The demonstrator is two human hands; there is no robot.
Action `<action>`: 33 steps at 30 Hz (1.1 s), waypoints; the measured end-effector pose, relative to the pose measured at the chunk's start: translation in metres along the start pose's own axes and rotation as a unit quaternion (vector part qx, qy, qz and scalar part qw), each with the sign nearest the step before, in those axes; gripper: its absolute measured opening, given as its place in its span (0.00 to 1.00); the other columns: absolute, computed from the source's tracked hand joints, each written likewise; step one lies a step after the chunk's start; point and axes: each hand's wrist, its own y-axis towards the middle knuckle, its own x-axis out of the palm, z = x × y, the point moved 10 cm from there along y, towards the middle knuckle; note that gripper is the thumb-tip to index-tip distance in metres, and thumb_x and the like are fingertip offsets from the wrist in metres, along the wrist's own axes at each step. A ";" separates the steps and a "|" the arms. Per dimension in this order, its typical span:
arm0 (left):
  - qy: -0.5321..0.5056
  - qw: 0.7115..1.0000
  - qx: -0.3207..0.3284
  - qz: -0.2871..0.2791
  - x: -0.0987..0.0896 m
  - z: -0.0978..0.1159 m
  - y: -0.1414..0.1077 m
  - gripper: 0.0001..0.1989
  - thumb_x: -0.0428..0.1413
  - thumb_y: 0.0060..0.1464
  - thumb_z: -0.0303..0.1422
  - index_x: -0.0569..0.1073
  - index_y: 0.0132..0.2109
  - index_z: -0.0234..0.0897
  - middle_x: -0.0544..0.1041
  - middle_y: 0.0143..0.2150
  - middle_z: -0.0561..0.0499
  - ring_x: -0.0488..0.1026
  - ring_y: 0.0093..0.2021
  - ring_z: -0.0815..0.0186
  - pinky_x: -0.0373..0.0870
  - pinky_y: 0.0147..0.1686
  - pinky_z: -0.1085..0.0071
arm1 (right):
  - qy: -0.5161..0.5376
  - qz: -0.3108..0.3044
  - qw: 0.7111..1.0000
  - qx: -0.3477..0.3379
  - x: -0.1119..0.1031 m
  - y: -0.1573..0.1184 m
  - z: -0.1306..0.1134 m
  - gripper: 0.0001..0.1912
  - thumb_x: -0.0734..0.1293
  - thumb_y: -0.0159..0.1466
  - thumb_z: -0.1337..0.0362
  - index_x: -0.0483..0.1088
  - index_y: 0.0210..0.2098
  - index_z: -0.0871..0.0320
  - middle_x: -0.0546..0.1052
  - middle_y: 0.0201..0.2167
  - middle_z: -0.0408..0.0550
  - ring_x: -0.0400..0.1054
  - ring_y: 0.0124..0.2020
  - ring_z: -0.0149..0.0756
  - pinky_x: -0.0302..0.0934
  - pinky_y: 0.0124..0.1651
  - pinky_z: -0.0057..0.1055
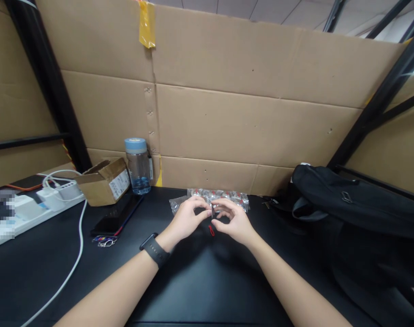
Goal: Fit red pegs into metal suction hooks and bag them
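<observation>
Between the fingertips of my two hands is a small, thin, dark piece, seen nearly edge-on; its kind cannot be made out. My left hand pinches it from the left, thumb and fingers closed. On the other side my right hand curls its fingers round it, the index finger at its top edge. A small red cord loop shows just below the piece; whether the two are joined is unclear. Behind the hands lie clear plastic packets with red marks, partly hidden by my fingers.
At the left are a white power strip with cables, an opened cardboard box, a blue-lidded water bottle, a dark flat device and a keyring. A black backpack fills the right. Cardboard panels wall the back.
</observation>
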 end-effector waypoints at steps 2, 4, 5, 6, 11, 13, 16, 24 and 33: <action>0.001 1.000 0.001 0.012 0.001 0.001 -0.001 0.05 0.59 0.57 0.34 0.79 0.38 0.39 0.76 0.43 0.48 0.74 0.47 0.61 0.68 0.53 0.64 | 0.040 0.002 0.999 0.021 0.000 0.001 0.005 0.25 0.74 0.53 0.66 0.72 0.51 0.53 0.75 0.51 0.52 0.75 0.46 0.42 0.73 0.42 0.35; -0.004 1.000 0.003 0.019 0.004 0.002 -0.002 0.06 0.58 0.59 0.34 0.78 0.39 0.38 0.76 0.43 0.48 0.73 0.47 0.61 0.68 0.52 0.65 | 0.068 0.010 0.997 0.035 -0.001 0.001 0.009 0.25 0.75 0.53 0.65 0.72 0.50 0.54 0.76 0.51 0.53 0.75 0.45 0.42 0.73 0.42 0.35; -0.008 1.000 0.006 0.020 0.005 0.003 -0.002 0.06 0.58 0.59 0.34 0.78 0.39 0.38 0.76 0.43 0.48 0.73 0.47 0.61 0.68 0.52 0.65 | 0.078 0.013 0.996 0.040 -0.002 0.001 0.010 0.25 0.76 0.52 0.65 0.72 0.49 0.54 0.76 0.51 0.53 0.76 0.45 0.42 0.73 0.42 0.35; -0.009 1.000 0.008 0.020 0.007 0.003 -0.003 0.06 0.57 0.60 0.34 0.77 0.39 0.37 0.76 0.42 0.48 0.73 0.47 0.61 0.68 0.52 0.65 | 0.086 0.017 0.995 0.042 -0.002 0.001 0.011 0.25 0.76 0.52 0.64 0.73 0.49 0.55 0.76 0.51 0.53 0.76 0.45 0.42 0.74 0.42 0.35; 0.046 0.998 -0.004 0.033 0.009 0.007 -0.008 0.04 0.57 0.60 0.33 0.76 0.39 0.40 0.75 0.44 0.49 0.72 0.49 0.60 0.67 0.51 0.65 | 0.078 0.014 0.996 0.042 -0.001 0.001 0.012 0.26 0.77 0.51 0.64 0.74 0.49 0.55 0.77 0.50 0.54 0.76 0.43 0.42 0.74 0.42 0.36; 0.091 0.995 0.000 0.039 0.006 0.012 -0.010 0.04 0.57 0.59 0.32 0.77 0.40 0.42 0.74 0.44 0.49 0.71 0.51 0.59 0.66 0.52 0.63 | 0.067 0.014 0.996 0.049 -0.002 0.001 0.014 0.26 0.77 0.51 0.63 0.74 0.50 0.56 0.78 0.50 0.54 0.77 0.43 0.43 0.74 0.42 0.37; 0.138 0.989 0.007 0.054 -0.001 0.019 -0.010 0.04 0.58 0.59 0.32 0.78 0.39 0.42 0.74 0.45 0.49 0.70 0.51 0.58 0.64 0.52 0.62 | 0.073 0.007 0.994 0.085 -0.003 0.001 0.022 0.26 0.78 0.53 0.60 0.74 0.50 0.56 0.79 0.47 0.52 0.77 0.43 0.44 0.74 0.45 0.39; 0.145 0.988 0.008 0.051 -0.004 0.024 -0.007 0.05 0.59 0.59 0.37 0.79 0.37 0.43 0.74 0.44 0.49 0.70 0.51 0.58 0.62 0.53 0.61 | -0.034 -0.027 0.998 0.043 -0.004 0.005 0.016 0.13 0.67 0.65 0.52 0.74 0.37 0.55 0.75 0.43 0.49 0.71 0.46 0.40 0.68 0.42 0.32; 0.248 0.955 0.092 -0.135 0.036 0.011 -0.019 0.11 0.58 0.58 0.28 0.75 0.47 0.45 0.76 0.47 0.51 0.68 0.52 0.58 0.59 0.50 0.62 | -0.284 -0.075 0.956 0.017 -0.023 0.005 0.009 0.05 0.67 0.58 0.70 0.72 0.26 0.57 0.73 0.40 0.48 0.69 0.43 0.38 0.63 0.48 0.34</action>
